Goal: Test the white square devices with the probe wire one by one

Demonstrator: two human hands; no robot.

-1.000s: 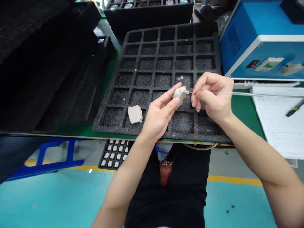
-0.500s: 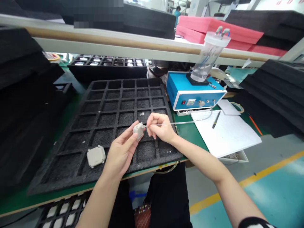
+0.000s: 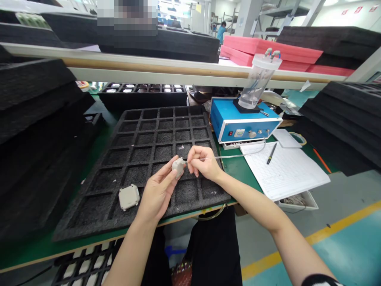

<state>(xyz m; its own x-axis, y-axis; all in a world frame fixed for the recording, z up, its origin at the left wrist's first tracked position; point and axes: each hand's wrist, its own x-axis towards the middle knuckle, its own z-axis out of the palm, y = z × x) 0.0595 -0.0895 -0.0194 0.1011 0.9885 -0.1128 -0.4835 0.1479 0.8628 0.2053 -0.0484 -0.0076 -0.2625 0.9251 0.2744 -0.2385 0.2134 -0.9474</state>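
My left hand [image 3: 157, 195] is closed on a small beige plastic housing [image 3: 177, 167], tilted up between thumb and fingers. In a pinch, my right hand [image 3: 206, 163] grips the end of a thin clear tube [image 3: 233, 156], whose tip meets the upper right corner of that housing. Whether the tip goes inside is too small to tell. Both hands are over a black foam tray [image 3: 131, 217] divided into square pockets. A second beige housing [image 3: 129, 197] lies on the tray, left of my left hand.
The tube runs to a blue machine [image 3: 247, 131] carrying a clear cylinder [image 3: 256, 85]. Right of it lie written sheets [image 3: 285, 172] with a pen [image 3: 271, 153]. Black foam stacks [image 3: 35, 131] rise on the left. A shelf edge [image 3: 166, 77] crosses behind. More housings sit in a tray [image 3: 86, 265] below the table.
The whole scene sits slightly lower and to the right, as my head view has shifted. Both hands keep the same hold on the housing and the tube.
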